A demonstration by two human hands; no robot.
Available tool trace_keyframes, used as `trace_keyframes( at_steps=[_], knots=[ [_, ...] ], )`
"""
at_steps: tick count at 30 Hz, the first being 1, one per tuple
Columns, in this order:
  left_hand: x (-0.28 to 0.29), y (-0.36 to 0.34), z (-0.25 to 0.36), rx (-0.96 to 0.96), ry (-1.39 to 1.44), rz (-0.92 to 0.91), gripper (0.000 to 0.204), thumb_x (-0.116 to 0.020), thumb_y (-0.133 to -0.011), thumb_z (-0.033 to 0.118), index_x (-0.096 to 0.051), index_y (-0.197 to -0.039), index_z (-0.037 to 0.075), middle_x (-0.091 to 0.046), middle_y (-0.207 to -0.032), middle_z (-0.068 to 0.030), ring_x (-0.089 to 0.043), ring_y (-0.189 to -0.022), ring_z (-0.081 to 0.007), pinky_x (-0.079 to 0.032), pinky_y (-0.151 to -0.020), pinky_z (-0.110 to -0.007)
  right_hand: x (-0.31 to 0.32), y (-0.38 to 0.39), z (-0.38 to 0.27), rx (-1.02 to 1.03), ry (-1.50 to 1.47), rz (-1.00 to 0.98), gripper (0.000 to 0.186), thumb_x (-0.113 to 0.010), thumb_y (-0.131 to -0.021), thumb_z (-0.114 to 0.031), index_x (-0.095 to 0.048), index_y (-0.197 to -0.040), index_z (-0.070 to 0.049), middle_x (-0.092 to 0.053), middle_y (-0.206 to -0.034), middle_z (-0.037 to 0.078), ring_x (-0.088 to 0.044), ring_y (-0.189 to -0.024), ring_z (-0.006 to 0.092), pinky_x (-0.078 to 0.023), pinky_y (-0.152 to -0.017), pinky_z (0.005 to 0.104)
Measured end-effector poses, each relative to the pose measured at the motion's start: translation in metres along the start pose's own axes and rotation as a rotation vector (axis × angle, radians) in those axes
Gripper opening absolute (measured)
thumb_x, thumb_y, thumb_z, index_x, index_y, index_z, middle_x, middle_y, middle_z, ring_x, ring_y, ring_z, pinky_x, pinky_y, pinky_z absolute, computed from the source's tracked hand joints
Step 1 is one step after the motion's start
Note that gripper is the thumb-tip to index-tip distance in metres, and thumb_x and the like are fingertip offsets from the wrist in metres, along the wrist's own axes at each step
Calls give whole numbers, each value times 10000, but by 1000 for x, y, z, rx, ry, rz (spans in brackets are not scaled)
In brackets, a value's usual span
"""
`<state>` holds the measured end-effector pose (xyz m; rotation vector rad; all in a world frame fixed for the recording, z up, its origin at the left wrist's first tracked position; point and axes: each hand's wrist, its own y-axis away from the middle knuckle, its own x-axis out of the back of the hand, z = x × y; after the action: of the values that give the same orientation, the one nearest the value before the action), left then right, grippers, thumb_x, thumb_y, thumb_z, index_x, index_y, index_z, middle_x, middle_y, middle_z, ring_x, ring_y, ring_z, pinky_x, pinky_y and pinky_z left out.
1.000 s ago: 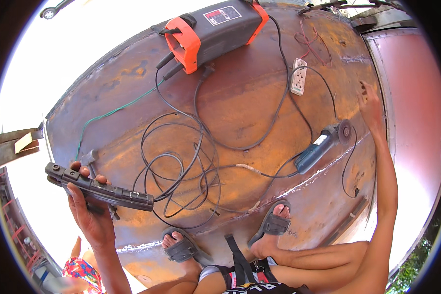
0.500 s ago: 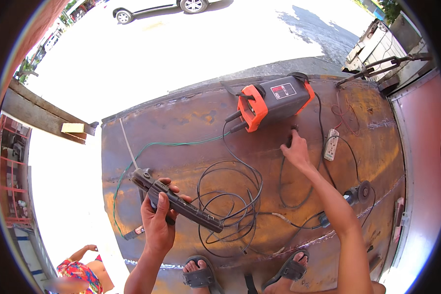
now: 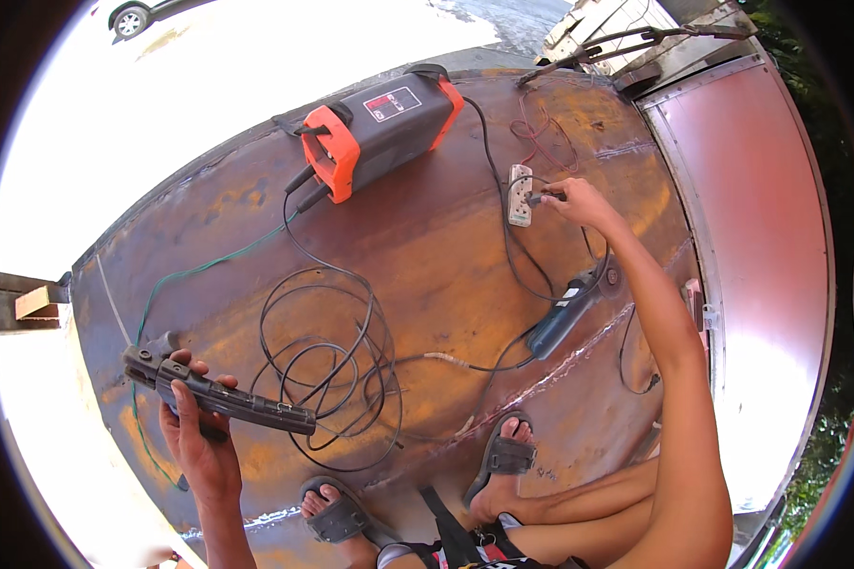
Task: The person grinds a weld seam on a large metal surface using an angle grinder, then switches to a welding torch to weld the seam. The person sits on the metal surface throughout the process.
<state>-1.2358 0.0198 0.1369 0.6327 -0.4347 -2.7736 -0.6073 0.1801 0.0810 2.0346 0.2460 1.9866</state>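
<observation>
My left hand (image 3: 201,427) is wrapped round a black welding electrode holder (image 3: 247,406), lifted above the rusty steel plate. A thin pale electrode rod (image 3: 114,302) juts from its jaws toward the far left. With the fingers of my right hand (image 3: 584,204) I grip a black plug (image 3: 547,198) by its body, its front end against the white power strip (image 3: 519,213). Whether the prongs are in a socket, I cannot tell. A black cord loops down from that hand toward an angle grinder (image 3: 562,318).
An orange and black welding machine (image 3: 389,128) stands at the far side of the plate (image 3: 427,256). Coiled black cable (image 3: 323,365) lies in the middle, a green cable (image 3: 213,261) at left. My sandalled feet (image 3: 337,512) rest at the near edge. A reddish metal panel (image 3: 731,171) rises at right.
The view has swung to the right. My right hand has gone from beside the welding machine to the power strip, bringing the plug to it. My left hand still holds the electrode holder.
</observation>
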Motion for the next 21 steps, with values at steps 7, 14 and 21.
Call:
trace_keyframes(
  at_steps=[7, 14, 21],
  knots=[
    [-5, 1, -3, 12, -20, 26, 442, -539, -1123, 326, -485, -1465, 51, -671, -1202, -62, -741, -1023, -217, -600, -881, -312, -17, -34, -10, 4, 298, 85, 291, -726, -950, -353, -776, -1065, -90, -758, -1047, 162, -717, -1049, 375, -560, -852, 520],
    [2, -6, -6, 24, -56, 42, 454, -542, -1121, 355, -492, -1463, 60, -673, -1187, -45, -737, -1015, -203, -585, -899, -312, -9, -53, -21, -110, 398, -14, 356, -750, -935, -401, -766, -1054, -66, -755, -1120, 197, -725, -1061, 411, -577, -888, 518],
    [8, -8, -3, 35, -74, 71, 493, -547, -1115, 368, -475, -1470, 34, -660, -1194, -58, -737, -1006, -204, -596, -900, -316, -17, -54, -28, -111, 366, -10, 376, -724, -951, -417, -781, -1077, -67, -758, -1113, 197, -720, -1062, 404, -570, -895, 506]
  ],
)
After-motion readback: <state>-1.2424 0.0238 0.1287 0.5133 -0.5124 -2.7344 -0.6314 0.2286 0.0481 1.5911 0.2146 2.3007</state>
